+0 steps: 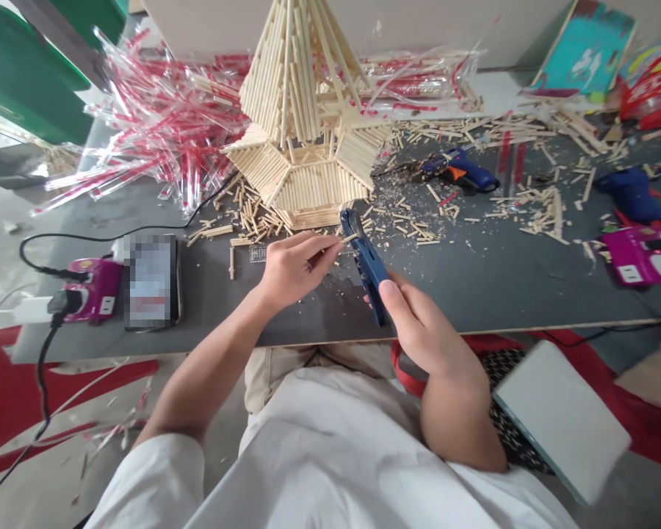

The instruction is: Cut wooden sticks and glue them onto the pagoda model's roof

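Observation:
Near the table's front edge, my left hand (297, 268) pinches a short, thin wooden stick (349, 239) between thumb and fingertips. To its right, my right hand (419, 319) is wrapped around the handles of blue pliers (371, 257). Their head points away from me, and the stick's end reaches the tool's left side; whether the jaws touch it I cannot tell. Just beyond both hands stands a tower-like model (313, 184) built of pale sticks, with a tall pointed roof above slanted panels. Cut stick pieces (256, 213) lie heaped at its left foot.
Plastic wrappers with red ends (165, 125) pile up at the back left. A blue glue gun (468, 169) lies right of the model among scattered stick bits. A phone (151, 283) and a purple power strip (95, 290) are at left; another purple power strip (642, 253) is at right.

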Motion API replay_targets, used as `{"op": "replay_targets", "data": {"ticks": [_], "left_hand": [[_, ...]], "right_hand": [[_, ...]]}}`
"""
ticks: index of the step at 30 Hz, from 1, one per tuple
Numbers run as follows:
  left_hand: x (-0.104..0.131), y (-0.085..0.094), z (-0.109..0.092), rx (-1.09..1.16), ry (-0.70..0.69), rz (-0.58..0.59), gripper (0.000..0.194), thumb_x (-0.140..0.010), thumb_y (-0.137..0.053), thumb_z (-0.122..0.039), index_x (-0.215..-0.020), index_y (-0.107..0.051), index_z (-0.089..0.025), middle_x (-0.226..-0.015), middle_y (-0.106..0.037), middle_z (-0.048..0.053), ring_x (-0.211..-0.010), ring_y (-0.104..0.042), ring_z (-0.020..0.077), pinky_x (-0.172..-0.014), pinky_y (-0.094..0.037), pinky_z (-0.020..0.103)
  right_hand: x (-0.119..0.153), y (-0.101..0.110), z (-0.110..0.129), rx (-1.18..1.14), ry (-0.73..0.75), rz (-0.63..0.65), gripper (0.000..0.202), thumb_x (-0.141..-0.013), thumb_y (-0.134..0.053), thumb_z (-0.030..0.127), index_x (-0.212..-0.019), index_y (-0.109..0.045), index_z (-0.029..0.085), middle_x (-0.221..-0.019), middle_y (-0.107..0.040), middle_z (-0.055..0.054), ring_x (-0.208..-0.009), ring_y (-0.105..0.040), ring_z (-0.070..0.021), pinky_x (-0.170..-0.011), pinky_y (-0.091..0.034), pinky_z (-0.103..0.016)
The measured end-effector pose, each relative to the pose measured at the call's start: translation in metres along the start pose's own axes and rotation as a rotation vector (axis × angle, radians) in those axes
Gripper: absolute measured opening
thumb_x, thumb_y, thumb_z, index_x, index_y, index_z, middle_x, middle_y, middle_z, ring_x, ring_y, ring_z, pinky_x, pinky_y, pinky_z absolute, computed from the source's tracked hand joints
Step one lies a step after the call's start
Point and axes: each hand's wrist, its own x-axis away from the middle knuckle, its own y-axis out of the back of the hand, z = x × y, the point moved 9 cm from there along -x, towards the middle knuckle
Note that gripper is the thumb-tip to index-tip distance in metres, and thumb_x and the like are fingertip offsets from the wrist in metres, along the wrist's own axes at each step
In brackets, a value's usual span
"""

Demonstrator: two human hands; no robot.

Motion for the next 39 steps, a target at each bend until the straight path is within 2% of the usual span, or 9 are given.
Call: {"op": "replay_targets", "data": {"ticks": [6, 14, 22, 27, 33, 39], "left_hand": [[-0.002, 0.001, -0.005, -0.002, -0.031, -0.008, 0.011, -0.096, -0.069, -0.02, -0.096, -0.08, -0.017, -0.079, -0.078, 0.002, -0.058, -0.064, 0.0077, -0.057, -0.051, 0.019], [-0.002, 0.003, -0.006, 0.005, -0.053, -0.02, 0.011, -0.097, -0.069, -0.02, -0.097, -0.08, -0.017, -0.08, -0.078, 0.003, -0.068, -0.071, 0.0103, -0.064, -0.054, 0.02], [-0.002, 0.001, -0.005, -0.023, -0.035, 0.009, 0.015, -0.099, -0.066, -0.023, -0.099, -0.08, -0.016, -0.079, -0.078, 0.003, -0.068, -0.071, 0.0099, -0.064, -0.054, 0.019], [-0.001, 0.002, -0.005, -0.023, -0.049, 0.016, 0.015, -0.1, -0.065, -0.021, -0.1, -0.079, -0.016, -0.08, -0.077, 0.003, -0.069, -0.071, 0.0099, -0.065, -0.054, 0.02], [0.0, 0.002, -0.004, -0.015, -0.081, 0.012, 0.014, -0.1, -0.065, -0.021, -0.102, -0.078, -0.016, -0.079, -0.076, 0.003, -0.067, -0.069, 0.0094, -0.062, -0.052, 0.02], [0.001, 0.001, -0.001, 0.036, -0.069, 0.008, 0.014, -0.1, -0.066, -0.02, -0.102, -0.078, -0.014, -0.078, -0.075, 0.003, -0.063, -0.067, 0.0089, -0.06, -0.052, 0.019]], "right_hand": [[0.002, -0.002, 0.005, -0.008, 0.024, -0.002, 0.043, -0.106, -0.04, 0.059, -0.119, -0.066, 0.027, -0.108, -0.069, -0.007, -0.105, -0.064, -0.025, -0.095, -0.046, -0.039], [0.002, -0.003, 0.007, 0.018, 0.034, 0.004, 0.044, -0.107, -0.038, 0.058, -0.12, -0.066, 0.026, -0.106, -0.067, -0.006, -0.104, -0.062, -0.0231, -0.093, -0.044, -0.037], [0.002, -0.003, 0.009, 0.057, 0.04, -0.013, 0.044, -0.109, -0.036, 0.055, -0.122, -0.066, 0.026, -0.112, -0.068, -0.006, -0.106, -0.062, -0.0215, -0.094, -0.043, -0.035], [0.002, -0.005, 0.012, 0.072, 0.05, -0.015, 0.045, -0.109, -0.035, 0.055, -0.124, -0.066, 0.026, -0.124, -0.067, -0.007, -0.114, -0.06, -0.0233, -0.097, -0.042, -0.036], [0.001, -0.005, 0.009, 0.085, 0.012, -0.023, 0.048, -0.109, -0.035, 0.057, -0.123, -0.066, 0.024, -0.117, -0.068, -0.008, -0.109, -0.062, -0.0223, -0.095, -0.044, -0.036], [0.001, -0.008, 0.005, 0.095, 0.038, -0.075, 0.047, -0.108, -0.035, 0.057, -0.121, -0.066, 0.024, -0.108, -0.068, -0.007, -0.104, -0.063, -0.0231, -0.092, -0.044, -0.036]]}}
